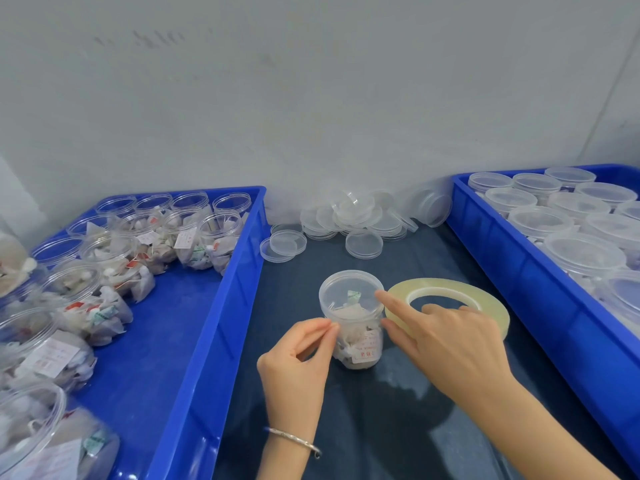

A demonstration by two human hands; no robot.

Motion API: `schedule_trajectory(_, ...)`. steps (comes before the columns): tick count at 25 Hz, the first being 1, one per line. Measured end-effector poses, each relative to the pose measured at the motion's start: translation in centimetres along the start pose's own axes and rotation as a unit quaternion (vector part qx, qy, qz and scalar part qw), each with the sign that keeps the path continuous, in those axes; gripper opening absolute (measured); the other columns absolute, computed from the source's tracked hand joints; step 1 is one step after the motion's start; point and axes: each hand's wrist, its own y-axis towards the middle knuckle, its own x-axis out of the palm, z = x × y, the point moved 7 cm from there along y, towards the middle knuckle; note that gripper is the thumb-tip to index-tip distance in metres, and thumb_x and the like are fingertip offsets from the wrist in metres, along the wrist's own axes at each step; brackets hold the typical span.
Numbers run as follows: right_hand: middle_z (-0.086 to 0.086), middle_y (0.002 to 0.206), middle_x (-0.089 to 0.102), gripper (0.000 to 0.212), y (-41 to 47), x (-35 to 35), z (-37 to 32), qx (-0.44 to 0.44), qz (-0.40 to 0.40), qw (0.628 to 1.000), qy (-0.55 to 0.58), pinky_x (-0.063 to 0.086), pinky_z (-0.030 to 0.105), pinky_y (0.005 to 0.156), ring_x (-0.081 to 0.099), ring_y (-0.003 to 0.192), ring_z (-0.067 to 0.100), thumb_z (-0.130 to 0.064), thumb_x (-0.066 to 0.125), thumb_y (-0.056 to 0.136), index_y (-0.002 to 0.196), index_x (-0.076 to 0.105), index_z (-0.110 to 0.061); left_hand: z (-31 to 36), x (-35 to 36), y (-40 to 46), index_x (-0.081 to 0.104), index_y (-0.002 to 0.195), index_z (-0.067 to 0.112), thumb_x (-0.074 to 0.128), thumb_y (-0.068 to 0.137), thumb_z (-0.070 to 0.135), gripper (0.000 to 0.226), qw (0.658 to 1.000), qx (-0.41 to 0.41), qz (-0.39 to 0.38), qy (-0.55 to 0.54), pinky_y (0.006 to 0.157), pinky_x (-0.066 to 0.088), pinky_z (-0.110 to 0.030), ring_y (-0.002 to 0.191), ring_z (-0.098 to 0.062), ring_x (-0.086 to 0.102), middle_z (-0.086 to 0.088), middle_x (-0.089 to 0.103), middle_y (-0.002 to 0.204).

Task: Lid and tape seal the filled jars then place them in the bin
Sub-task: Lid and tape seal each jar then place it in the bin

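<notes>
Nearest, my left hand [301, 358], a bracelet [298, 441] on its wrist, pinches thumb and forefinger together against the left side of the jar [356, 337]; whether tape lies between them I cannot tell. My right hand [446, 341] holds the roll of tape [450, 303] just right of the jar, forefinger stretched onto the rim of the lid [349, 292], thumb against the jar's right side. The filled, lidded jar stands upright on the dark mat [381, 410] between two blue bins. Left bin [194, 341]: open filled jars. Right bin [540, 289]: lidded jars. Far, by the wall: loose lids [353, 220].
</notes>
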Motion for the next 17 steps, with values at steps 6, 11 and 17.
schedule_trajectory(6,-0.002,0.033,0.031,0.021,-0.1,0.2,-0.5,0.015,-0.012,1.0,-0.007,0.0,0.021,0.049,0.013,0.033,0.016,-0.039,0.068,0.077,0.092,0.077,-0.029,-0.3,0.1,0.4,0.072,0.073,0.02,0.081,0.069,0.001,0.022,1.0,-0.017,-0.006,0.01,0.064,0.047,-0.004,0.071,0.006,0.067,0.021,0.071,0.072)
schedule_trajectory(11,-0.001,0.032,0.033,0.031,-0.2,0.5,-0.6,0.038,-0.026,0.999,-0.007,0.006,0.022,0.047,0.011,0.038,0.014,-0.038,0.084,0.063,0.091,0.078,-0.028,0.1,0.4,1.6,0.072,0.074,0.013,0.081,0.071,0.003,0.014,0.996,0.01,-0.041,0.076,0.062,0.047,-0.005,0.069,0.007,0.066,0.018,0.07,0.067)
schedule_trajectory(17,-0.001,0.031,0.033,0.042,0.0,0.6,-0.8,0.037,-0.042,0.998,0.002,0.009,0.02,0.046,0.014,0.03,0.016,-0.036,0.09,0.051,0.09,0.078,-0.027,-0.5,0.2,4.2,0.068,0.086,0.027,0.086,0.064,0.031,0.028,0.978,-0.03,-0.098,0.183,0.079,0.048,-0.026,0.087,-0.004,0.063,0.021,0.069,0.077)
